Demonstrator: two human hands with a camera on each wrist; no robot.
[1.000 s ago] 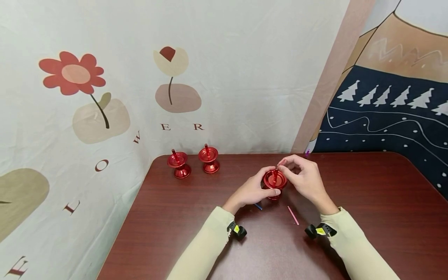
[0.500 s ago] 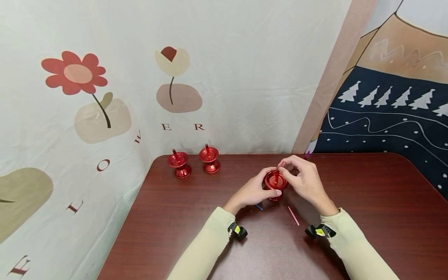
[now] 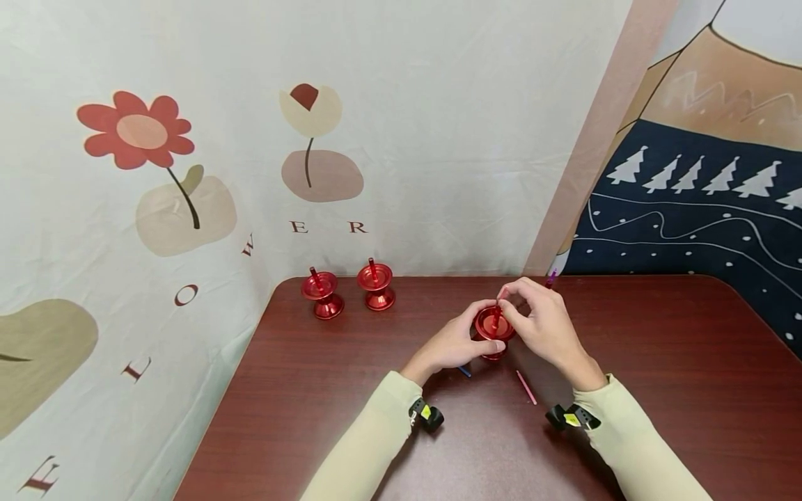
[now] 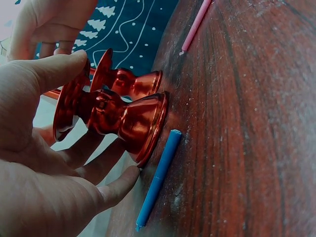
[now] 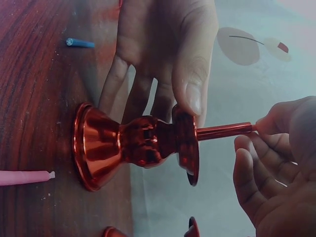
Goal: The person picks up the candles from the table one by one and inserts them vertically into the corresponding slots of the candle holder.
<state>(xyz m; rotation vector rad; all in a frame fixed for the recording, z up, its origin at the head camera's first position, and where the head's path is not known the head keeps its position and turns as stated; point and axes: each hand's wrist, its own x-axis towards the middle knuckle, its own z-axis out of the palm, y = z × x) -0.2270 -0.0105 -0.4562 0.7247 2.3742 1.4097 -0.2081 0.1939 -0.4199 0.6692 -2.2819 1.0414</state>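
My left hand [image 3: 447, 344] holds a red metal candle holder [image 3: 486, 327] upright on the table, thumb on the front of its dish and fingers behind. My right hand [image 3: 544, 321] is at the top of the holder's tube [image 5: 224, 132], pinching a thin reddish candle [image 5: 254, 128]. Only a short bit of that candle shows between tube and fingertips; the rest is hidden. A blue candle [image 4: 160, 173] lies near the holder's base, partly covered by my left hand in the head view. In front of the holder lies a pink candle [image 3: 526, 387].
Two more red candle holders [image 3: 323, 296] [image 3: 376, 287] stand at the back left of the brown table [image 3: 301, 390]. Another holder [image 4: 126, 83] stands behind the held one, and a purple candle [image 3: 551, 279] shows past my right hand. Printed cloth [image 3: 438, 139] hangs behind.
The head view has shifted slightly. Both hands stay at the candle holder in nearly the same pose; a little more of the purple candle shows behind my right hand.
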